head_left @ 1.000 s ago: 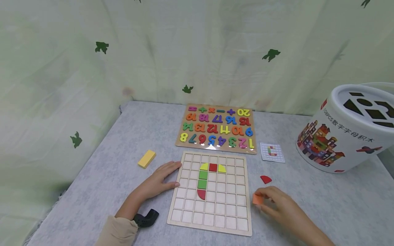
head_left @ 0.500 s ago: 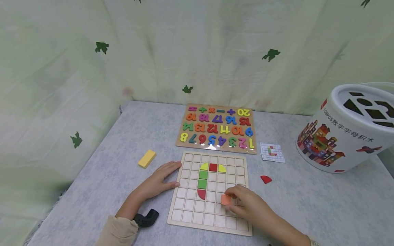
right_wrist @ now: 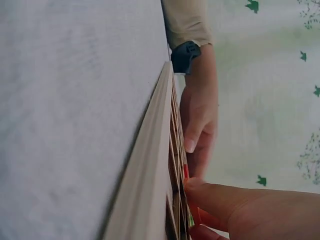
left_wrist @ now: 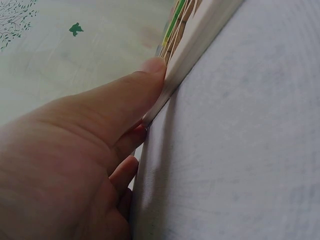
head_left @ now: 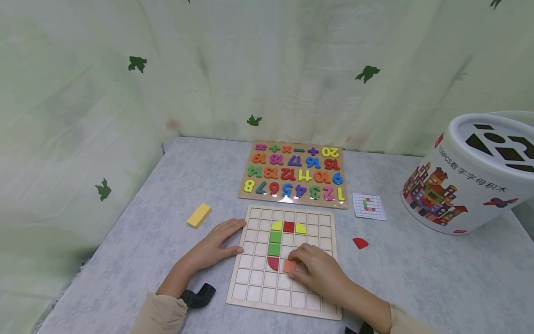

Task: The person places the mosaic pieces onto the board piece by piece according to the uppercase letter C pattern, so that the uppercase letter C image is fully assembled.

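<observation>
My right hand (head_left: 321, 271) pinches an orange square tile (head_left: 289, 266) between thumb and fingers, over the wooden grid board (head_left: 258, 294), just right of a red quarter-round tile (head_left: 273, 263). Above that red tile run two green squares (head_left: 274, 243), a yellow quarter-round (head_left: 276, 226), a red square (head_left: 289, 227) and another yellow quarter-round (head_left: 301, 228). My left hand (head_left: 214, 246) rests at the board's left edge with fingers extended; in the left wrist view its thumb (left_wrist: 152, 67) touches the board's side. Whether the orange tile sits in its cell is hidden by my fingers.
A loose red quarter-round (head_left: 360, 243) lies right of the board, below a small pattern card (head_left: 369, 207). A number puzzle board (head_left: 292, 174) lies behind the grid. On the right stands a white bucket (head_left: 467, 176); a yellow block (head_left: 199, 215) lies at left.
My right hand has carried the orange tile leftward from beside the board to the cell right of the lower red quarter-round. My left hand has stayed in place.
</observation>
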Tool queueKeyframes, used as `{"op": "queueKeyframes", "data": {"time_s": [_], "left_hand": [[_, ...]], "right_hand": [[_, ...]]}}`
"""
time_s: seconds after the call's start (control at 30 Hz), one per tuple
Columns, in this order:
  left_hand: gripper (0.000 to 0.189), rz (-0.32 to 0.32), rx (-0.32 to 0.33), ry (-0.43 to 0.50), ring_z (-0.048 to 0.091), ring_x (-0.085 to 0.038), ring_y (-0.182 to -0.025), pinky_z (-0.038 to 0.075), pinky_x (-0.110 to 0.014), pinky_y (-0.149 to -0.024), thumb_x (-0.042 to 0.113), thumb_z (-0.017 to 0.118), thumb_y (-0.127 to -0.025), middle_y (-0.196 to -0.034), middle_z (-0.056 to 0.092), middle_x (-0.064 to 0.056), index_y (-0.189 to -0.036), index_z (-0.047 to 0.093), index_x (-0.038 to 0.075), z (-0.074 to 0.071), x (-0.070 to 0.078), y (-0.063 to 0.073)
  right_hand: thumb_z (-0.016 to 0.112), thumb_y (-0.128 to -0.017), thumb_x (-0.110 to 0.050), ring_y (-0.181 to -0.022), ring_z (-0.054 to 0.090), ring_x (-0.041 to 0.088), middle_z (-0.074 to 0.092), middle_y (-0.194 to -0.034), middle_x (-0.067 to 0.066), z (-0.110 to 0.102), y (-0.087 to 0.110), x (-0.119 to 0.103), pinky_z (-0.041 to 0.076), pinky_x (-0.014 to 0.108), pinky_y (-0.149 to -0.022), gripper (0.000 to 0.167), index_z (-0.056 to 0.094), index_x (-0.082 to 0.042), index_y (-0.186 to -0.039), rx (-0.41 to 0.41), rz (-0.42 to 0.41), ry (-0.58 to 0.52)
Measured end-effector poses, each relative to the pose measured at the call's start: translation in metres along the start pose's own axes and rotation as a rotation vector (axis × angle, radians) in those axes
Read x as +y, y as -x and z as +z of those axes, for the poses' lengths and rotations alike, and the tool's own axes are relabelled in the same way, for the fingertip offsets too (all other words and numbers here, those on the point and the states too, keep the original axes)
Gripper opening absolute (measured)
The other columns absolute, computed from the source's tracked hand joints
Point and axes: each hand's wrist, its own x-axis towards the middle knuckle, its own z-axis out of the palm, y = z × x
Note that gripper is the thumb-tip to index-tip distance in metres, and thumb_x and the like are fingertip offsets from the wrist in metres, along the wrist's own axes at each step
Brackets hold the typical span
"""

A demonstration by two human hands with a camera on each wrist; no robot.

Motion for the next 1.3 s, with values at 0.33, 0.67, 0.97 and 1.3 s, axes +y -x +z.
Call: {"op": "queueKeyframes", "data": {"time_s": [0.33,0.67,0.97,1.3], "left_hand": [[0.070,0.004,-0.001,-0.011,0.017,-0.028,-0.133,0.017,-0.050,-0.104,0.040,0.062,-0.082,-0.143,0.031,-0.004,-0.141,0.033,0.014,0.000,0.001,-0.001],[0.070,-0.001,0.000,-0.005,0.017,-0.029,-0.133,0.016,-0.051,-0.104,0.039,0.063,-0.082,-0.143,0.031,-0.004,-0.141,0.033,0.014,-0.001,0.001,0.000],[0.070,0.007,0.003,-0.003,0.018,-0.029,-0.132,0.016,-0.051,-0.104,0.040,0.062,-0.082,-0.143,0.031,-0.004,-0.140,0.033,0.014,0.001,0.000,0.000],[0.070,0.004,0.002,-0.009,0.017,-0.028,-0.133,0.017,-0.050,-0.104,0.041,0.062,-0.082,-0.143,0.031,-0.004,-0.141,0.033,0.014,0.001,-0.001,-0.001]], "right_hand": [[0.067,-0.080,-0.030,-0.077,0.046,0.003,0.052,-0.089,-0.014,0.001,-0.004,-0.001,0.044,0.023,-0.068,0.021,0.063,-0.020,-0.097,-0.010,0.002,0.013],[0.067,-0.081,-0.031,-0.074,0.045,0.002,0.052,-0.088,-0.014,0.000,-0.006,-0.001,0.043,0.020,-0.064,0.020,0.064,-0.021,-0.098,-0.032,0.003,-0.023],[0.068,-0.081,-0.031,-0.090,0.052,0.007,0.053,-0.107,-0.014,-0.032,0.006,0.000,0.048,0.026,-0.074,0.036,0.058,-0.019,-0.113,-0.025,0.143,-0.092],[0.072,-0.078,-0.018,-0.101,0.051,0.018,0.054,-0.113,0.000,-0.067,0.036,0.049,0.046,0.038,-0.082,0.040,0.058,-0.010,-0.114,0.147,0.178,0.004]]}}
